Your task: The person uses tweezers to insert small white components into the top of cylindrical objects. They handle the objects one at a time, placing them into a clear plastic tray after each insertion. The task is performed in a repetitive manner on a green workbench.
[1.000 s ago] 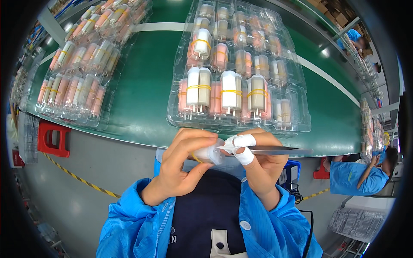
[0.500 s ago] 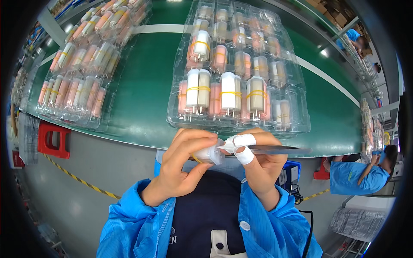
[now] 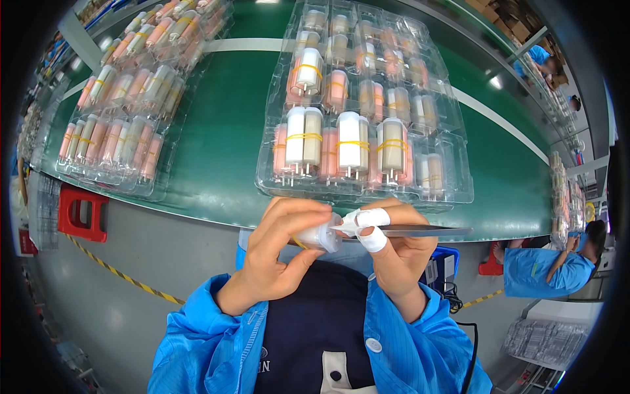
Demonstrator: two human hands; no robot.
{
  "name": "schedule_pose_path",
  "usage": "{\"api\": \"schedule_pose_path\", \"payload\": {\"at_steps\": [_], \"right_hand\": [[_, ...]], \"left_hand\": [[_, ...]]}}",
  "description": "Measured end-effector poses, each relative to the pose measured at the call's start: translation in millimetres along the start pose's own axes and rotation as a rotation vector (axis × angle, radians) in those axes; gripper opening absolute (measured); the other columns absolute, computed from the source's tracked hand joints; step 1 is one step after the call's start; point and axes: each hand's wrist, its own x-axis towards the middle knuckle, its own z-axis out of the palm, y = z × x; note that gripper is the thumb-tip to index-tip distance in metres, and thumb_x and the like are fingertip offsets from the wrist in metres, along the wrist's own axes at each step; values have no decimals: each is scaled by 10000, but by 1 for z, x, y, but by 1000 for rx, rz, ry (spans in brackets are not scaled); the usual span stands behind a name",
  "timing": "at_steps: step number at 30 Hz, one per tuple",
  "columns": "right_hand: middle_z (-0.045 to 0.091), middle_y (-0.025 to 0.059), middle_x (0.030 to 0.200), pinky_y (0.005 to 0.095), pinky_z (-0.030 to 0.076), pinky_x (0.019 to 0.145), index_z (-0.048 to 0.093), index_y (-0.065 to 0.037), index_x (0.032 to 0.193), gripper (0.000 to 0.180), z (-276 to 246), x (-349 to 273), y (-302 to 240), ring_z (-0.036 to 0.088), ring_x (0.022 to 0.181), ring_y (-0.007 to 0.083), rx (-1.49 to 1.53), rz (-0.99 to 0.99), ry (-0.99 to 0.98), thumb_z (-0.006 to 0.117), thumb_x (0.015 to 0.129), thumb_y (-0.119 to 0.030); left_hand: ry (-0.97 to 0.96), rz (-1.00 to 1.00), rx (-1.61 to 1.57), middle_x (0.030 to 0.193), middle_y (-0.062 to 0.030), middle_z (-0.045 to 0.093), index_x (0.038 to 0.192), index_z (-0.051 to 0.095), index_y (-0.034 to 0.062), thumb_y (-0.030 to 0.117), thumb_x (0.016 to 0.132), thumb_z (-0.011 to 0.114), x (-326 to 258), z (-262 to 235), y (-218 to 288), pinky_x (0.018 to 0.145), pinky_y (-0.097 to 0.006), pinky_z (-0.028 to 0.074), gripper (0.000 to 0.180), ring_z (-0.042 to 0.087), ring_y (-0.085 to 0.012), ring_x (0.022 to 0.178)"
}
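My left hand (image 3: 279,246) is closed around a whitish cylinder (image 3: 307,238) with a translucent cap and a yellow band, lying on its side with its capped end to the right. White tape wraps the thumb and a finger of my right hand (image 3: 400,243). They pinch a pair of metal tweezers (image 3: 426,230). The tweezers' tips meet the capped end, though what they grip there, if anything, is too small to tell. Just beyond my hands, a clear plastic tray (image 3: 269,177) holds banded pink, white and beige cylinders (image 3: 303,139) with pins at their lower ends.
More filled trays (image 3: 111,176) stand at the left of the green tabletop (image 3: 230,131). A red stool (image 3: 83,213) is on the floor at left. Behind my right arm are a blue bin (image 3: 448,259) and a black cable (image 3: 474,348). A co-worker in blue (image 3: 548,269) sits at right.
The tweezers have shifted slightly at the capped end, their rear end a little further left. My left hand keeps its hold on the cylinder, almost unmoved.
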Motion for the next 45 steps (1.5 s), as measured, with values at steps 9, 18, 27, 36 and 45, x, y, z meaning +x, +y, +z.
{"api": "schedule_pose_path", "payload": {"at_steps": [9,18,27,36,45], "right_hand": [[666,149,886,276,504,674,653,28,946,142,-7,7,-7,643,790,183,-129,-30,-142,669,806,47],[669,147,883,273,506,675,655,25,943,137,-1,3,-5,647,798,183,-37,-65,-25,669,808,40],[668,119,822,259,525,627,646,32,893,99,-11,23,-31,669,747,168,-361,93,-322,618,798,38],[658,137,889,283,532,715,656,20,946,155,-7,13,-15,658,827,182,145,162,-87,655,793,44],[654,144,933,283,506,705,675,18,974,216,-15,3,-14,639,856,195,-134,40,-106,728,765,-1]], "left_hand": [[34,19,42,1127,-198,597,1117,588,-21,-34,685,690,2,2,3,841,-382,455,444,578,-308,979],[-10,-37,-51,1155,-229,557,1158,539,-56,-28,750,671,3,1,7,898,-376,461,430,563,-294,1046],[-53,111,175,1105,-165,604,1117,602,-6,-42,639,713,6,0,9,780,-376,469,492,577,-312,920],[49,-211,-195,1125,-179,599,1157,581,-33,-4,731,726,2,5,16,888,-369,476,451,593,-293,1044],[51,-157,-202,1156,-197,589,1203,532,-30,8,721,746,-8,11,4,905,-360,466,529,594,-288,1059]]}}
